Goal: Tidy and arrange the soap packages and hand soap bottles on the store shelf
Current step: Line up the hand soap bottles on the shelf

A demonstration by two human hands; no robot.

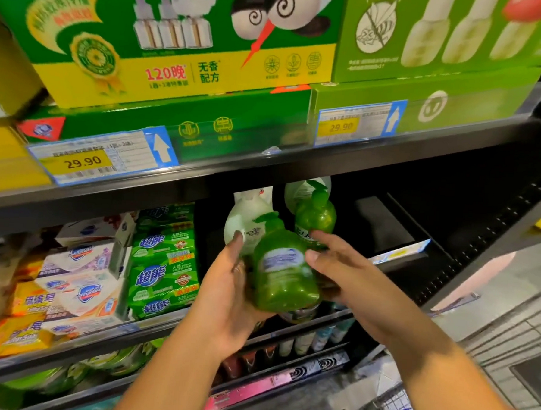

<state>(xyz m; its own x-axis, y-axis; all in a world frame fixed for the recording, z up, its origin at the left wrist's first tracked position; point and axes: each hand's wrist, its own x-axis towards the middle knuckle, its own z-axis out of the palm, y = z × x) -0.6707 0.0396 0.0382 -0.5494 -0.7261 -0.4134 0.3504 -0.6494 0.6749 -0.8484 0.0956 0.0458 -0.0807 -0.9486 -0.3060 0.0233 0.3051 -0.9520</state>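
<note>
Mid-frame my left hand (pixel 227 284) wraps the green soap bottle (pixel 286 274), right hand (pixel 338 271) flat-fingered against it; looks full and slick, so I'd hold the body, not the pump

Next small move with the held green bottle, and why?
Probably stand the held green bottle upright on the shelf beside the other green bottle: it sits tilted in the left hand, with the right hand touching its side.
</note>
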